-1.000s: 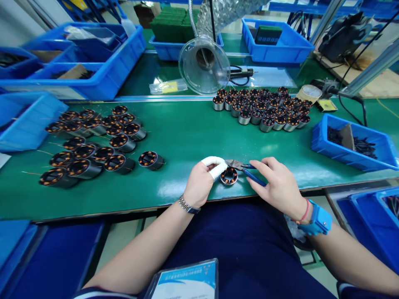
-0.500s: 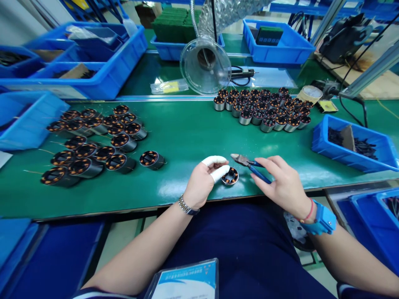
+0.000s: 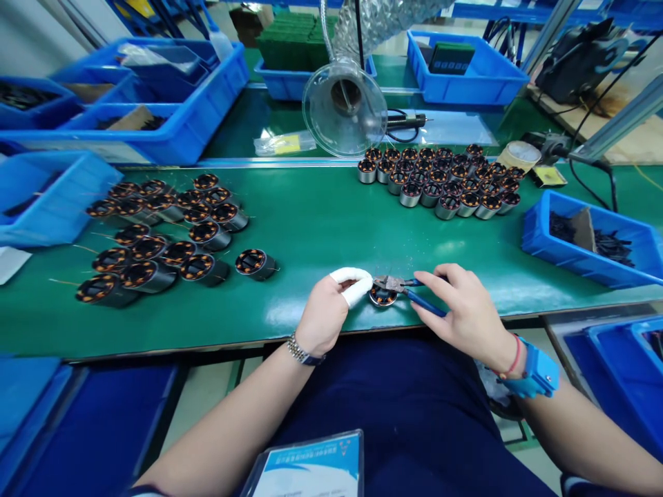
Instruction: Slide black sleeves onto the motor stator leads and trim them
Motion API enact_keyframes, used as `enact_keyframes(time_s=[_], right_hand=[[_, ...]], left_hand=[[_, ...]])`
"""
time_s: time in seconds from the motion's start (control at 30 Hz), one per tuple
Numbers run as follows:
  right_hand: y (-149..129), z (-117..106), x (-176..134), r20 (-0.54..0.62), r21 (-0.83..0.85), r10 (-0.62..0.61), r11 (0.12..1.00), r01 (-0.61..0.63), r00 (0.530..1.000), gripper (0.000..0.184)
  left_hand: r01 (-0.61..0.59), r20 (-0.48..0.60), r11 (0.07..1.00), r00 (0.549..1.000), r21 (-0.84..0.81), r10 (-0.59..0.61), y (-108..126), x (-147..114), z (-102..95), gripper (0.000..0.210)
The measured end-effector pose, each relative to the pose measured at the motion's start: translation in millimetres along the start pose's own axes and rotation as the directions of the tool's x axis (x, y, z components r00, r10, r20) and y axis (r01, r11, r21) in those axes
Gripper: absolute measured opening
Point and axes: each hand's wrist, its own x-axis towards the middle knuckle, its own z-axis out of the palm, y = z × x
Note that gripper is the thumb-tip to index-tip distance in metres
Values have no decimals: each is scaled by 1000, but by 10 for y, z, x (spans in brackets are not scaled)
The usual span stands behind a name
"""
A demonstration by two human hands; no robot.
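green bench point(image 3: 311, 231), light-glossed; pale floor point(image 3: 202, 400) below; blue rack point(image 3: 497, 12) behind

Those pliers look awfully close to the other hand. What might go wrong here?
The tips of the pliers, held in the right hand, are right beside the white-covered fingers of the left hand, so a slip might pinch one. The pliers' head also overlaps the ring-shaped part in this view, so a stray bite could perhaps nick it.

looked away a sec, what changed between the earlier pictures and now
The right hand drew the pliers rightward, then brought them back left over the coil ring, beside the left hand. It kept hold of the pliers; the other coil parts stayed put.
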Motion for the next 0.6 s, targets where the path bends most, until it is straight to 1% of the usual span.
enact_keyframes(time_s=[0.2,0.43,0.6], right_hand=[[-35,41,19,-9,-17,25,1000,-26,1000,39],[-32,22,25,-14,-6,10,1000,-10,1000,38],[-31,21,23,-11,-5,7,1000,-7,1000,37]], left_hand=[[-2,11,1000,1000,0,2,5,-6,24,7],[1,7,1000,1000,28,-1,6,-2,26,9],[-4,16,1000,1000,11,4,-3,0,25,6]])
